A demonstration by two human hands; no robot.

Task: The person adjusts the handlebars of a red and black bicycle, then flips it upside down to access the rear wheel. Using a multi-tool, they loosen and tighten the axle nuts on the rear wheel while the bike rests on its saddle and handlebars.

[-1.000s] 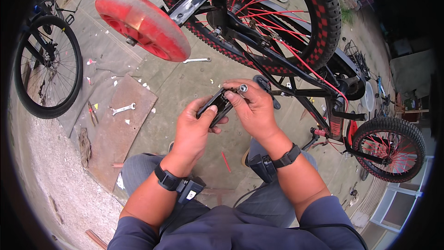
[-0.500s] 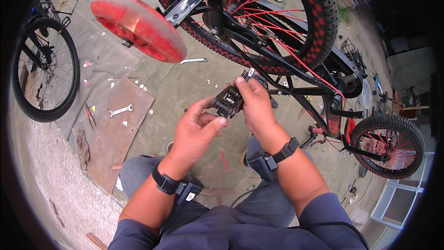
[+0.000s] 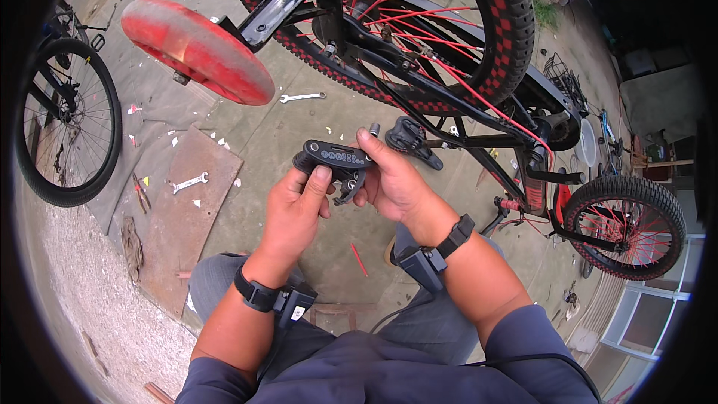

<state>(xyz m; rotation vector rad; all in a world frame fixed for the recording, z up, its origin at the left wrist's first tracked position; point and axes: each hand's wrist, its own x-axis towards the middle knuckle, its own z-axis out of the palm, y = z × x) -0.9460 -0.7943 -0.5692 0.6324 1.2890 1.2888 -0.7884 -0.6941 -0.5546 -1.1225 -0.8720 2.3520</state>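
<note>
Both hands hold a black folding multi-tool [image 3: 336, 155] in front of my body, below the upturned bicycle. Its flat side plate faces up, and a part hangs folded out underneath. My left hand [image 3: 293, 209] grips the left end, thumb pressed on the near edge. My right hand [image 3: 396, 183] pinches the right end, with the thumb raised along it. A small silver socket-like piece [image 3: 374, 129] shows beside the right thumb tip; whether it belongs to the tool I cannot tell. The fingers under the tool are partly hidden.
The bicycle's large wheel [image 3: 516, 37] and red training wheel [image 3: 198, 52] loom ahead; its other wheel [image 3: 627, 228] is at right. A wrench [image 3: 303, 96] lies on the floor. Another wrench [image 3: 191, 182] rests on a brown board [image 3: 179, 232], near pliers [image 3: 140, 193]. Another bicycle [image 3: 71, 120] stands left.
The multi-tool has been turned over, from its folded bits showing to its flat side plate facing up. Both hands have shifted a little left and lower.
</note>
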